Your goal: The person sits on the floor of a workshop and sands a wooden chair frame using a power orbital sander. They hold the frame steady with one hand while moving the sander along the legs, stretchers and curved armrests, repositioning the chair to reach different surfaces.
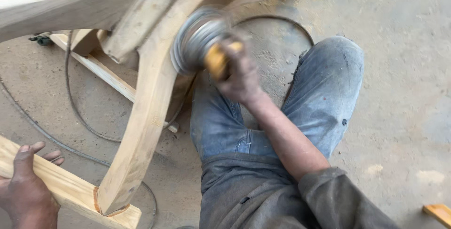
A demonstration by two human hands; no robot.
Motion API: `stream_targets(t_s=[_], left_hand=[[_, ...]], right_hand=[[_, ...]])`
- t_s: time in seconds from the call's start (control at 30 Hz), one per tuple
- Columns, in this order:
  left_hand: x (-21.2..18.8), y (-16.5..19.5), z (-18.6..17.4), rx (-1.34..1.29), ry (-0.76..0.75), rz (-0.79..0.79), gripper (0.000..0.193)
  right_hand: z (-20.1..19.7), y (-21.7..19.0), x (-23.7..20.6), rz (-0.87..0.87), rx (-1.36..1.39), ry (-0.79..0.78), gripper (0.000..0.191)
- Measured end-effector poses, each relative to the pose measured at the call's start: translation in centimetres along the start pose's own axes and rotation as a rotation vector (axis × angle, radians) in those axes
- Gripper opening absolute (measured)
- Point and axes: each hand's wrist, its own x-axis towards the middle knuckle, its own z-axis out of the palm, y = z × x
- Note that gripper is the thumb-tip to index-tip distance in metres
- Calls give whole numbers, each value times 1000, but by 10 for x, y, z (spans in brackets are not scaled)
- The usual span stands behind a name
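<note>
The right hand (239, 76), blurred at upper centre, grips a yellow-handled angle grinder (202, 41) whose grey disc meets a curved, pale wooden frame leg (145, 111). At lower left, the left hand (26, 186), partly cut off, clasps a straight rough wooden rail (70, 186) above the dusty concrete floor (404, 93).

Right hand (239, 76) gripping a blurred yellow-handled grinder (199, 41) against a curved wooden frame piece (148, 102), left hand (26, 189) clasping a straight wooden rail (70, 189), dusty jeans (277, 116), black cable (75, 111) on concrete floor (399, 93).
</note>
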Motion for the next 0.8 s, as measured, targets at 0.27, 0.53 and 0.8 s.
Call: stream_targets(t_s=[0.27,0.53,0.8], left_hand=[[11,-18,-10,-134,-46,-66,36],[-1,14,13,-157,-13,34,37],[-3,33,24,58,-19,-213,46]], right_hand=[[2,-8,13,67,-89,-106,90],[-16,39,25,-19,-468,353,86],[13,28,19,-112,-172,168,89]])
